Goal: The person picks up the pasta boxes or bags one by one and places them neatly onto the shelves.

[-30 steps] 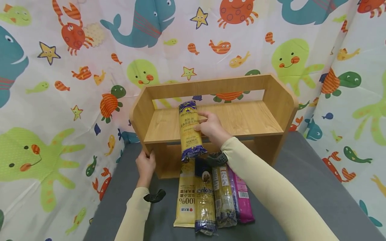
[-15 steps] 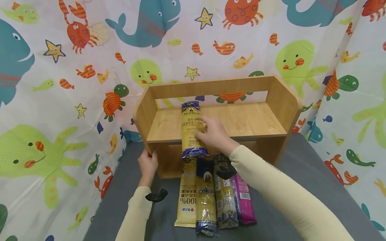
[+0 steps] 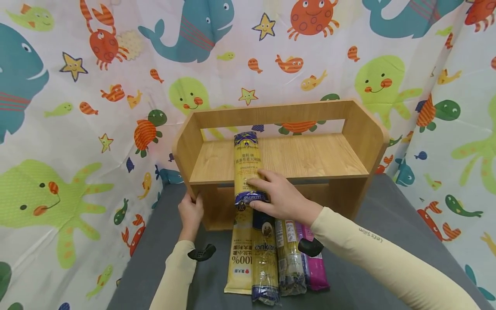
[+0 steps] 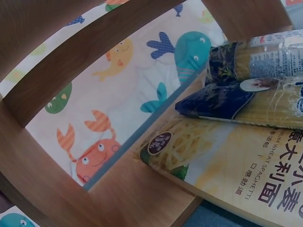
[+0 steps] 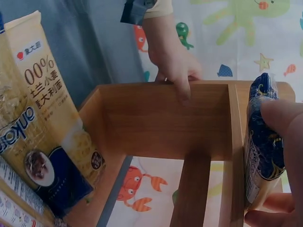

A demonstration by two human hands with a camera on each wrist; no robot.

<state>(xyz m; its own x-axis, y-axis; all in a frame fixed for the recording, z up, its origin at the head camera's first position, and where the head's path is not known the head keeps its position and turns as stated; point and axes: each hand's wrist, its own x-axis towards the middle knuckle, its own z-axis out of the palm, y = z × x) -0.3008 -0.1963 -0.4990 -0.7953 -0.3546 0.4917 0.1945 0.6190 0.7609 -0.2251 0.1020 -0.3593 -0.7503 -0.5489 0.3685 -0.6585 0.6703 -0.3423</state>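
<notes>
Just left of the middle of the head view, over to the long yellow spaghetti packet with dark-blue printed ends [image 3: 246, 163], lying lengthwise on the upper board of a pale wood-grained shelf unit with rounded side panels [image 3: 317, 155] and jutting past the front edge. Touching it with the bare right hand [image 3: 284, 196], digits spread, fingers on the yellow face and thumb at the near blue end. Across to centre left, gripping the unit's side panel with the bare left hand [image 3: 191, 215], hooked over the edge at top centre of the right wrist view. Down to the lower centre, side by side from the lower compartment out onto the dark grey tabletop [image 3: 345, 288]: first to a broad flat pale-yellow packet with brown lettering [image 3: 238, 258], then to a clear packet of yellow pasta with blue ends [image 3: 265, 267], next to a rounded clear packet with white label [image 3: 288, 258], and at the row's right to a bright pink packet [image 3: 317, 275]. Then to cream sleeves [image 3: 387, 258] with black wrist devices [image 3: 310, 247] at the bottom, and behind everything to white cloth printed with colourful sea animals [image 3: 221, 88]
</notes>
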